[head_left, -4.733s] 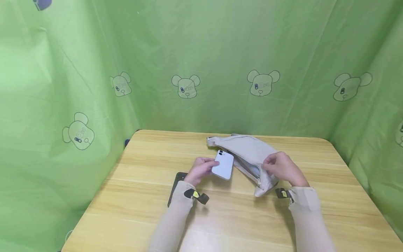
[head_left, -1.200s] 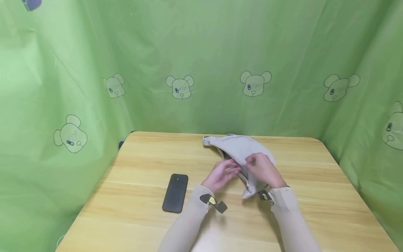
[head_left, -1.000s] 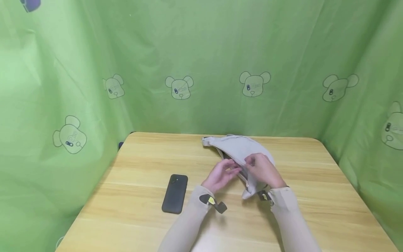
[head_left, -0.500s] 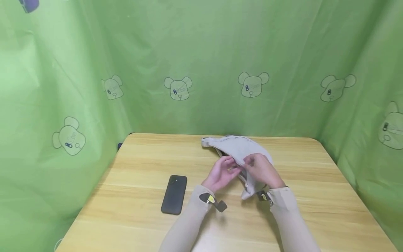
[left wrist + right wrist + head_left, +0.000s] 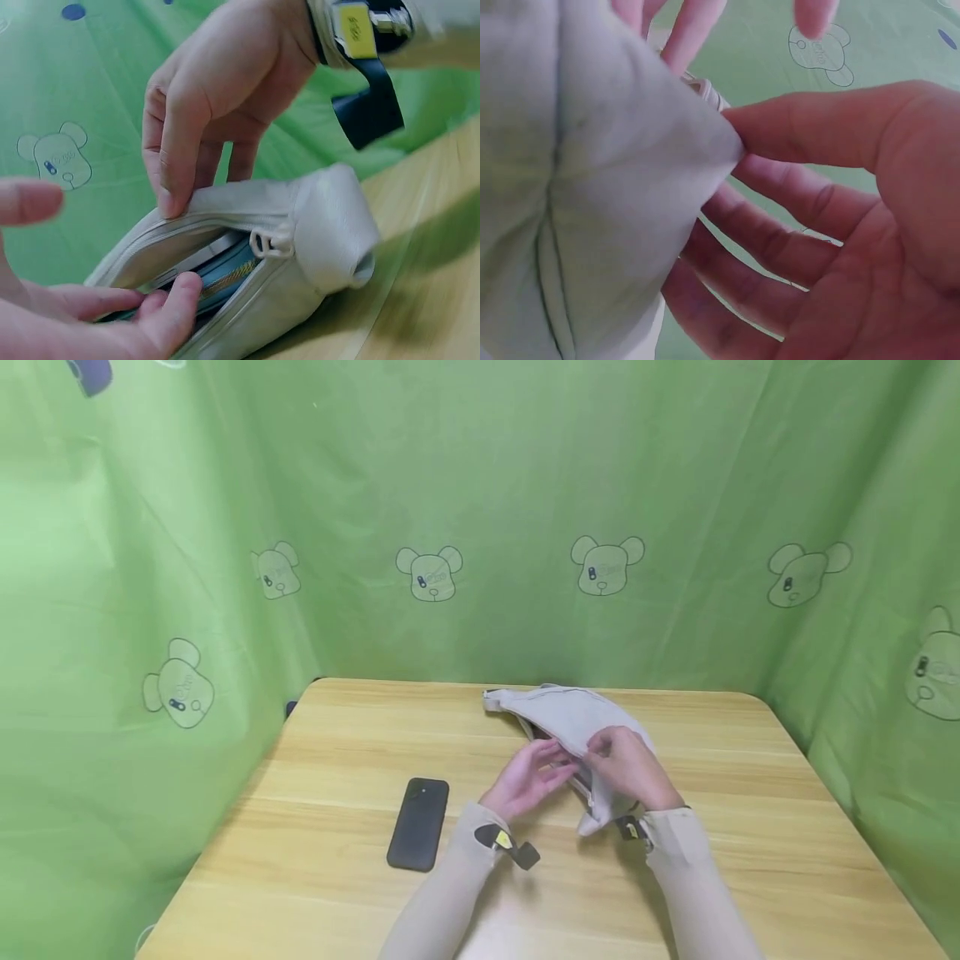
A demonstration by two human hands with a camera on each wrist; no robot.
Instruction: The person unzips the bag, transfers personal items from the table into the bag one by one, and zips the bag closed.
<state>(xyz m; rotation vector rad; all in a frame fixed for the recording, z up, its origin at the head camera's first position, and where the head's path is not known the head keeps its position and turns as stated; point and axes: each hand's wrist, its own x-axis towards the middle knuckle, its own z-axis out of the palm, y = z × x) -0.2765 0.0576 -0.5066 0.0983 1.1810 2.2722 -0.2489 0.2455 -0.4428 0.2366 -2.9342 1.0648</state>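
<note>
A crescent-shaped bag of pale beige cloth with a long zip (image 5: 577, 710) lies on the table at my 1 o'clock, its mouth gaping towards 7 o'clock. Its wall looks thin, light and soft, bending to a point where I hold it, so I judge it would sag shut if released; the firmest place to grip is the rim beside the zip. A chunky cream zip pull (image 5: 271, 244) sits at one end of the opening. Inside, partly hidden, is a blue-green item with a gold-toned zip (image 5: 227, 267), probably light and yielding, best taken by its zipped edge.

My right hand (image 5: 632, 770), at the bag's 4 o'clock, pinches the upper rim between thumb and fingertips, lifting it. My left hand (image 5: 525, 781), at 7 o'clock, has its fingers loosely spread, some tips inside the mouth beside the blue-green item.

At the bag's 8 o'clock, well apart, a flat black phone (image 5: 417, 824) lies back up; it looks rigid and perhaps slippery, easiest to hold by its long edges. Beneath is a pale wood-grain table (image 5: 300, 877); at 12 o'clock hangs a green curtain printed with bear heads (image 5: 510, 460).
</note>
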